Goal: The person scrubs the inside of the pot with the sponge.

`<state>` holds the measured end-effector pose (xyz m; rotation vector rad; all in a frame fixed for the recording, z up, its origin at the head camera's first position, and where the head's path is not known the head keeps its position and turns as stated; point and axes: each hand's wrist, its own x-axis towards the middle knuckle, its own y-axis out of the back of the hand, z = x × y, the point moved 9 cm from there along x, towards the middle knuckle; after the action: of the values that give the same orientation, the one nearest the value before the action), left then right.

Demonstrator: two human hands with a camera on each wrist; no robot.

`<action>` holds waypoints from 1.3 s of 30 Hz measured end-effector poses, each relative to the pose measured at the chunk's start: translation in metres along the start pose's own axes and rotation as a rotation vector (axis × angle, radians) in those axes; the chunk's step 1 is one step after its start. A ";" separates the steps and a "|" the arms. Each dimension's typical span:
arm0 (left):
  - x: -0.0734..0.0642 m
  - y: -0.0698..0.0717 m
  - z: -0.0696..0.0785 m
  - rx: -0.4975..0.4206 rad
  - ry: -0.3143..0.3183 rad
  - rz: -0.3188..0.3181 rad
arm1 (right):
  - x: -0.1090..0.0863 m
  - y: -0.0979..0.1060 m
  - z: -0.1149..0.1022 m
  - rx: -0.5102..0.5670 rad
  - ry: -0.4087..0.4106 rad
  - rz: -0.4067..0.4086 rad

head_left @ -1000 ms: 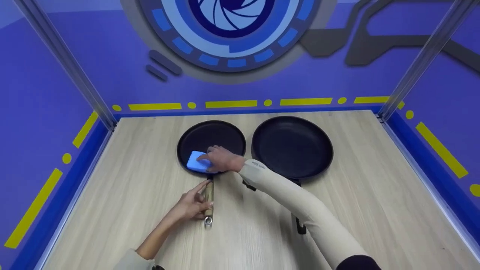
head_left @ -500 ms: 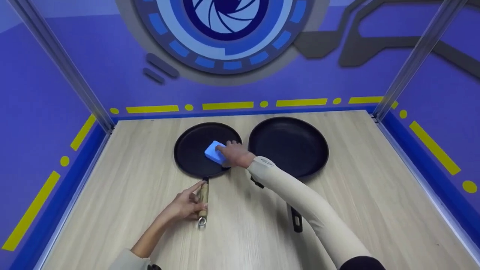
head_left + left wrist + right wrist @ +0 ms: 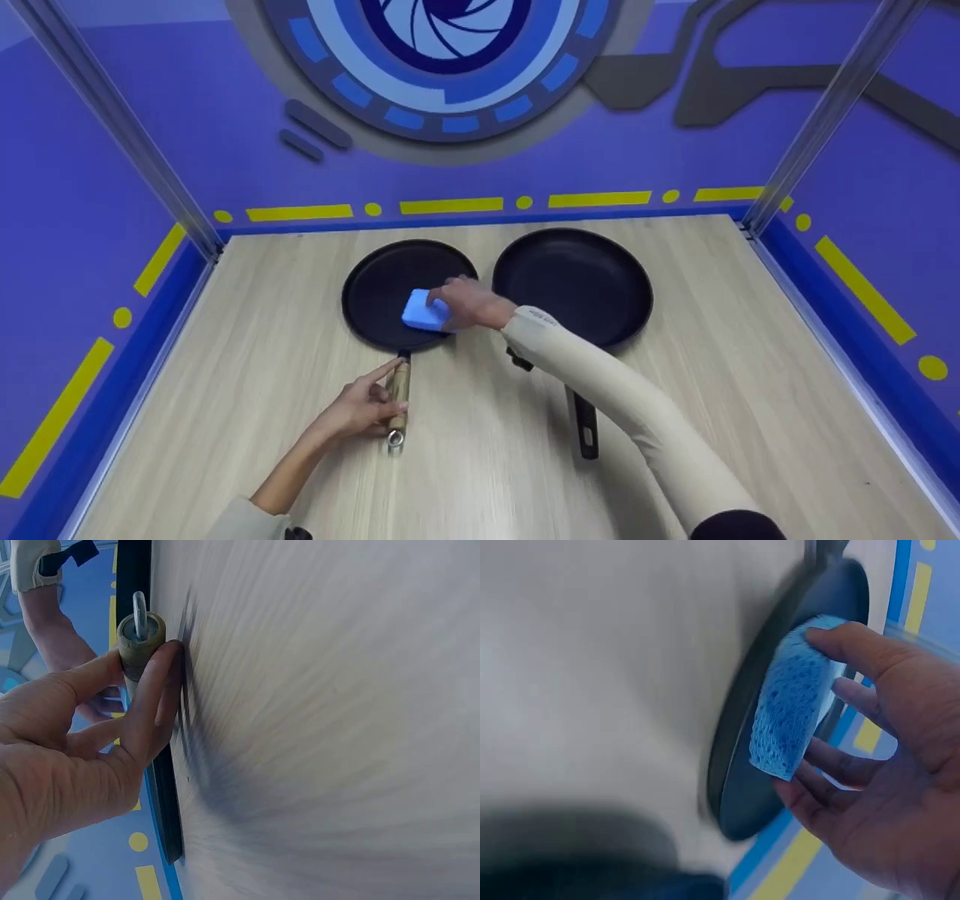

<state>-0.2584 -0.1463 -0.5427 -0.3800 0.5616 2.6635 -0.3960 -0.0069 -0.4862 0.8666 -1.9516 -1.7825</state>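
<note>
A flat black frying pan (image 3: 382, 289) lies on the left of the wooden table, its wooden handle (image 3: 400, 386) pointing toward me. My left hand (image 3: 356, 405) grips that handle between thumb and fingers; the left wrist view shows the metal hanging ring (image 3: 139, 615) at its end. Over the pan's lower right part, my right hand (image 3: 469, 301) holds a blue sponge (image 3: 424, 310). In the right wrist view the thumb lies on one end of the porous sponge (image 3: 791, 701) and fingers curl round the other, with the sponge against the pan's surface.
A larger, deeper black frying pan (image 3: 574, 285) stands close on the right, its black handle (image 3: 586, 427) pointing toward me and partly behind the right sleeve (image 3: 630, 397). Blue walls with yellow marks (image 3: 450, 205) enclose the wooden table (image 3: 487, 465) on three sides.
The sponge in my right hand has moved from the pan's lower left edge up and right, then slightly back down and left. My left hand keeps hold of the handle.
</note>
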 end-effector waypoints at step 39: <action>0.056 -0.211 0.096 -0.341 -0.143 -0.419 | -0.151 0.047 0.180 -0.054 -0.144 0.216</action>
<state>-0.2351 0.0915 -0.5457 -0.3523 -0.0239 2.3451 -0.4066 0.2283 -0.4446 0.5003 -1.9887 -1.8031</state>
